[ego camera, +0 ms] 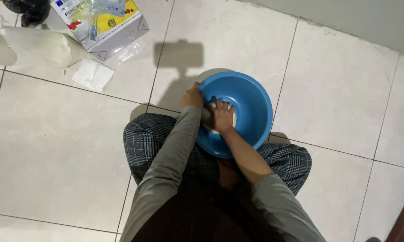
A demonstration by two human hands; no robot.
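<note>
Head view: blue plastic basin (pixel 251 101) on the tiled floor (pixel 67 148).
Left hand (pixel 192 96): grip clamped on basin's rim, steadying it.
Right hand (pixel 222 117): inside basin, fingers pressed into pale dough (pixel 231 120).

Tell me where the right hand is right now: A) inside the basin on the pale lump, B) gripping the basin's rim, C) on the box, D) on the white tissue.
A: the right hand is down inside the blue basin, pressing on the pale lump, while the left hand grips the rim.
</note>
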